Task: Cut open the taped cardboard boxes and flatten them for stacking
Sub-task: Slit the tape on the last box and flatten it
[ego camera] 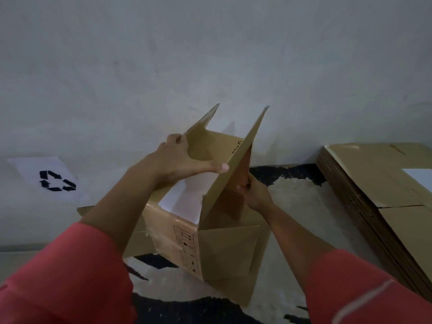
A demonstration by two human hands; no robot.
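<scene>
Our brown cardboard box, top open, stands on the floor beside the stack of flattened brown cardboard; our left grip clasps one upright flap; our right grip pinches the other, spreading them, we judge, so the walls can collapse.

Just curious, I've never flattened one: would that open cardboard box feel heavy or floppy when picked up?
Probably light: the box looks empty. Its panels seem fairly stiff, since the raised flaps stand straight where the left hand and right hand hold them. It would likely skew and fold along its creases, like the flattened stack nearby.
</scene>
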